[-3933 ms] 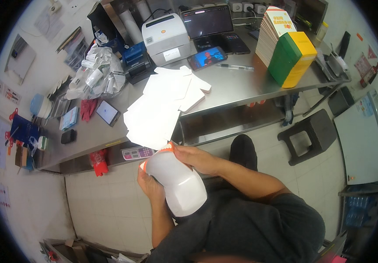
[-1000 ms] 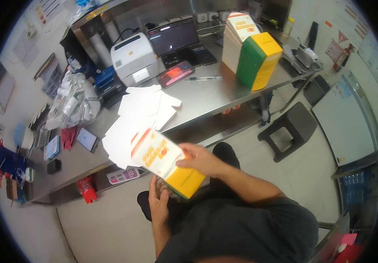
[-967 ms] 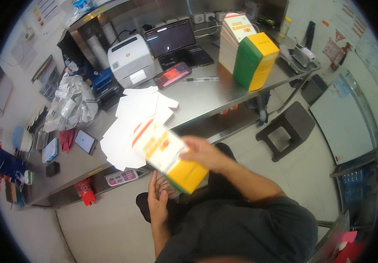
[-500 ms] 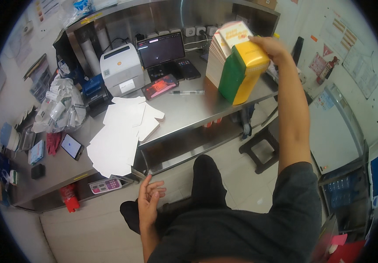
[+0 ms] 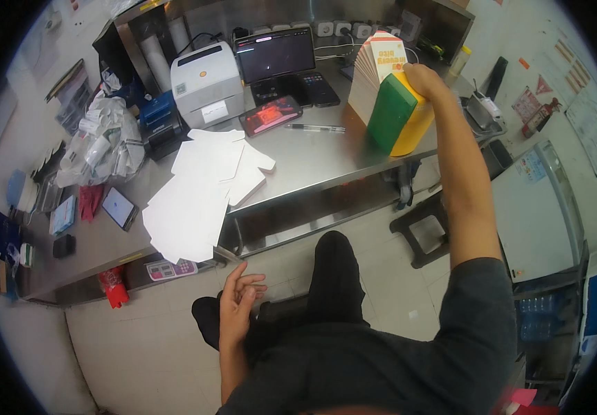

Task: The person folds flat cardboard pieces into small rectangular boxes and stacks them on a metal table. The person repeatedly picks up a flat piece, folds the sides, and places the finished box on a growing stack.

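At the right end of the steel counter, my right hand (image 5: pixel 423 81) grips the top of a green and yellow box (image 5: pixel 395 117). That box is tall, upright and close to the counter's front edge; some of my fingers are hidden behind it. Directly behind and left of it stands a fanned row of pale cartons (image 5: pixel 364 79) with orange printing on the frontmost face. Low in front of the counter, my left hand (image 5: pixel 237 297) hangs with fingers loosely bent and apart, holding nothing. The nearest thing to it is a pile of flat white card blanks (image 5: pixel 195 197), overhanging the counter edge.
Behind the blanks stand a white label printer (image 5: pixel 205 83) and a tablet with keyboard (image 5: pixel 274 59). A phone (image 5: pixel 271 116) and a pen (image 5: pixel 316 128) lie in front. Further left are a crumpled plastic bag (image 5: pixel 105 149) and another phone (image 5: pixel 120 209). Below right stands a dark stool (image 5: pixel 419 232).
My view has shifted, so the counter sits higher and further right in the picture. My right hand still holds the green and yellow box, which stands slightly turned. My left hand barely moves.
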`<state>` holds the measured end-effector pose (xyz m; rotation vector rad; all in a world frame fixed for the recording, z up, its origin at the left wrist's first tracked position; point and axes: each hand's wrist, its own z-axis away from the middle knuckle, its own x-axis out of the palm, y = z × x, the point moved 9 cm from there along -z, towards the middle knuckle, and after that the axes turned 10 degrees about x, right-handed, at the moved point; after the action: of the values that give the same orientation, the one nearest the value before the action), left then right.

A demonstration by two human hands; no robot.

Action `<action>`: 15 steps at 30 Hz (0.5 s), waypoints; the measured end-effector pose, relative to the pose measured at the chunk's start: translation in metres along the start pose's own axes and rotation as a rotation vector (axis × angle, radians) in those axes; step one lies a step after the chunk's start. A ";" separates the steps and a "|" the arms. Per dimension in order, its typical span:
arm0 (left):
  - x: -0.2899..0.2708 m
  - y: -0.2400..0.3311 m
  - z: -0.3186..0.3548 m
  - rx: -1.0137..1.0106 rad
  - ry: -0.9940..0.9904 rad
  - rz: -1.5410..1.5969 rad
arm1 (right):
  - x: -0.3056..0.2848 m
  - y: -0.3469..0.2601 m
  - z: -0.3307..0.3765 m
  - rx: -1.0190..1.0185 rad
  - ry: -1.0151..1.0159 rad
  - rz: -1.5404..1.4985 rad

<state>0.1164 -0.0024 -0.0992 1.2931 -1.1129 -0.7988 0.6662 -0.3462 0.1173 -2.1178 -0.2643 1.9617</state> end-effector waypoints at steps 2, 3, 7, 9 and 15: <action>0.005 0.001 -0.006 0.011 -0.019 0.015 | -0.011 -0.017 0.010 -0.094 0.129 0.094; 0.009 0.002 -0.007 0.025 -0.032 0.026 | -0.019 -0.028 0.019 -0.176 0.266 0.153; 0.015 0.004 -0.003 0.054 -0.069 0.055 | -0.016 -0.067 0.019 -0.352 0.080 0.019; 0.010 0.006 0.003 0.055 -0.051 -0.006 | -0.005 -0.084 0.011 -0.442 -0.092 0.239; -0.008 0.007 0.019 0.027 0.049 0.024 | 0.013 -0.088 -0.021 -0.141 -0.297 0.369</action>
<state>0.0956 0.0001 -0.0953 1.3126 -1.1013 -0.7324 0.6910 -0.2594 0.1324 -2.0696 -0.0656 2.5438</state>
